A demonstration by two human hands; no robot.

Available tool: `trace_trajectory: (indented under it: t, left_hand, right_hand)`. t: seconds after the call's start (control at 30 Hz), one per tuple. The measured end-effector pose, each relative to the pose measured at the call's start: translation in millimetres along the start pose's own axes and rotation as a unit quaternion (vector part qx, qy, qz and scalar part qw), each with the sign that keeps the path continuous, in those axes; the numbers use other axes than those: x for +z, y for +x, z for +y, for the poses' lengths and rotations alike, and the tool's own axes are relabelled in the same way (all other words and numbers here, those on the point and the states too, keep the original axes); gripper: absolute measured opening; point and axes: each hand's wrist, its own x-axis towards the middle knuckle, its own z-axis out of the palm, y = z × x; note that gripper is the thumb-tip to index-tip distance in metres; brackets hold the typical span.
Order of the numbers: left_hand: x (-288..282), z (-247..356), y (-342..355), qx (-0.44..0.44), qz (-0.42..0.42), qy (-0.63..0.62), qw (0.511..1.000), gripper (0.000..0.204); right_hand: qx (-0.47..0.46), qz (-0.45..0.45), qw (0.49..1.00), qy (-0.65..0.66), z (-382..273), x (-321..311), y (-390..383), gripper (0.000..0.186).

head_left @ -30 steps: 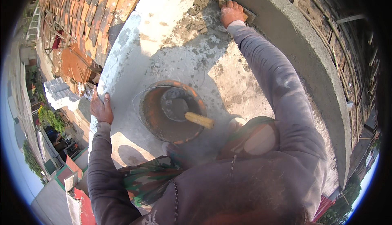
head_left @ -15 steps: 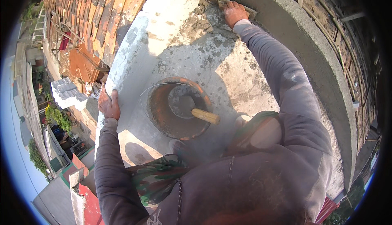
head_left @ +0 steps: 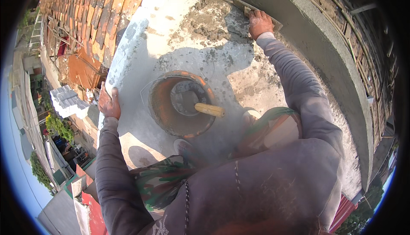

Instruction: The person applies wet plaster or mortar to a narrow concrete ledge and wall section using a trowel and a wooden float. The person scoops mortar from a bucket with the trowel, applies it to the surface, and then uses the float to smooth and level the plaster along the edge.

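Right hand (head_left: 259, 23): stretched out to about 1 o'clock of the bucket, fingers closed around the handle of a plastering float (head_left: 256, 11). The float lies flat where the slab meets the curved wall; only its near end and a strip past the knuckles show.

Left hand (head_left: 109, 102): out at 9 o'clock of the bucket, palm down on the outer rim of the concrete slab (head_left: 141, 47). Fingers spread and curled over the edge, holding nothing but the rim.

Bucket (head_left: 162, 107): orange-brown, round, standing upright on the slab between the two arms, close in front of the person. Grey mortar coats its inside.

Trowel (head_left: 209, 109): in the bucket, blade down in the mortar, its pale wooden handle resting toward 3 o'clock over the bucket rim. Neither hand touches it.

Wet mortar patch (head_left: 209, 21): rough, dark, lumpy, at 12 o'clock of the bucket, running up to the float.

Curved wall (head_left: 324, 51): smooth grey band, arcing from 12 round to 4 o'clock, rising from the slab's far side.

Slab surface: pale and dry on the left half, greyer and streaked near the right arm. The person's shadow falls across the middle.

Sleeves: both long, grey-purple. Camouflage-patterned trousers (head_left: 158, 179) show at 6 o'clock, knees bent over the slab.

Surroundings: tiled roof (head_left: 85, 17) at 10 o'clock, well below the slab. Stack of white blocks (head_left: 66, 100) at 9 o'clock, beyond the left hand, also lower down.
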Motion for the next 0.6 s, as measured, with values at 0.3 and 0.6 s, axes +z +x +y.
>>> trace_trajectory:
  t: [0.3, 0.6]
  left_hand:
    - [-2.0, 4.2, 8.5, -0.048, -0.054, -0.014, 0.997, 0.087]
    - [-0.6, -15.7, -13.5, -0.01, 0.055, 0.012, 0.998, 0.083]
  right_hand:
    - [-0.052, -0.055, 0.987, 0.142, -46.8, -26.9, -85.8, 0.034]
    - [0.155, -0.328, 0.91, 0.199, 67.8, -43.8, -255.2, 0.06]
